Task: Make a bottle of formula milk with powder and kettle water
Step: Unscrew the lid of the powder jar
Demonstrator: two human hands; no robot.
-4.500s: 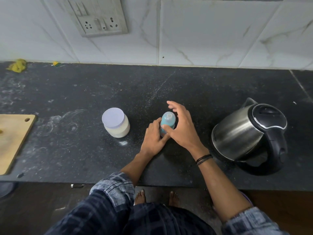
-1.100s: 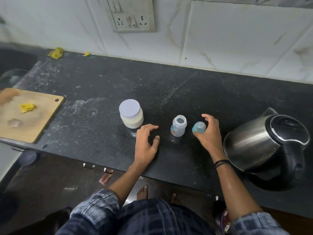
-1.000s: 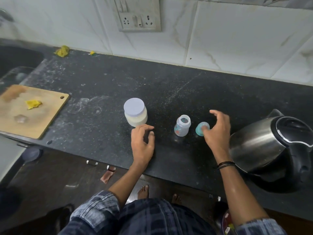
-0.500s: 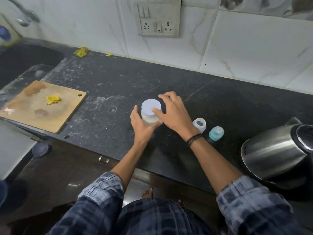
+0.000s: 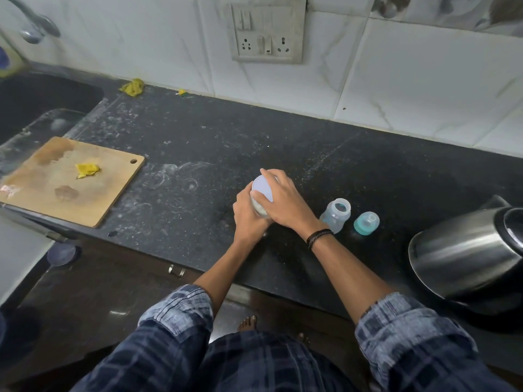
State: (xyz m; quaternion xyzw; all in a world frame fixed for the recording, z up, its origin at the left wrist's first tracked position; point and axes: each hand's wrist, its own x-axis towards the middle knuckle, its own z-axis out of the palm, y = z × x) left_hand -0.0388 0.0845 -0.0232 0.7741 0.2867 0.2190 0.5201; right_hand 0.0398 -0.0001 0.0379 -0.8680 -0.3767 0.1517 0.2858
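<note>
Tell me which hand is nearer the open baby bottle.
Right. The right hand grips the powder jar from above, its wrist beside the baby bottle; the left hand holds the jar on the side away from it.

Just one wide-angle head view, tilted forward and down over the counter (image 5: 198,154), close in, with fingers (image 5: 278,178) about mid-frame, wall tiles (image 5: 410,75) beyond them, lap (image 5: 254,363) and feet (image 5: 247,323) nearer.

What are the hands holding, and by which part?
The powder jar: the left hand grips its body, and the right hand grips the lid around its rim.
</note>
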